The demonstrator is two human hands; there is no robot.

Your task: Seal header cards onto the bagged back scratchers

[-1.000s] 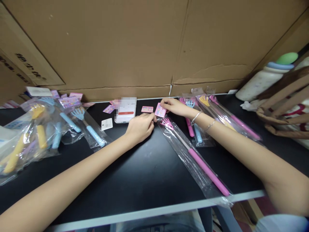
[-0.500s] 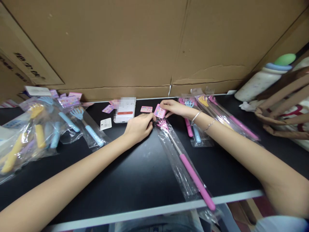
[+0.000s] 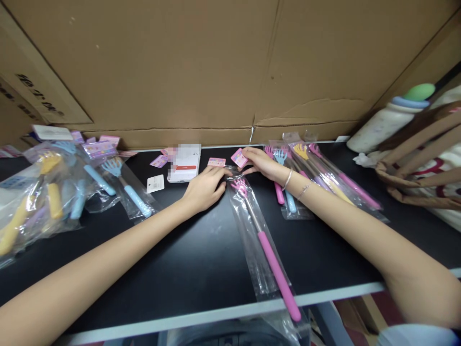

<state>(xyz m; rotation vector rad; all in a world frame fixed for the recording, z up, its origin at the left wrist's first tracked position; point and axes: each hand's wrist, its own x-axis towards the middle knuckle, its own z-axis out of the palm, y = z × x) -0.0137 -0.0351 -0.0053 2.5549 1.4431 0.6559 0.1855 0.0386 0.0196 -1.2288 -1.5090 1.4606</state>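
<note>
A pink back scratcher [image 3: 277,274] with a metal shaft lies inside a clear plastic bag [image 3: 248,250], its claw end away from me and its handle reaching over the table's front edge. My left hand [image 3: 204,190] rests at the bag's far end, fingertips closed on its top left corner. Between the thumb and fingers of my right hand [image 3: 262,162] is a small pink printed card [image 3: 238,157], held just beyond the bag's mouth. Another printed card [image 3: 216,162] lies beyond my left fingers, partly covered by them.
Left of my hands are a phone [image 3: 185,163], a white tag [image 3: 155,183] and a heap of bagged back scratchers [image 3: 54,192]. More bagged scratchers [image 3: 338,178] lie under and beyond my right forearm. At the right stand a tilted bottle [image 3: 382,125] and a brown-handled bag [image 3: 399,192]. Cardboard [image 3: 180,72] walls the back.
My right hand has lifted the card up and away from the bag's mouth. The bagged scratcher's handle end has swung left. My left hand stays at the bag's top.
</note>
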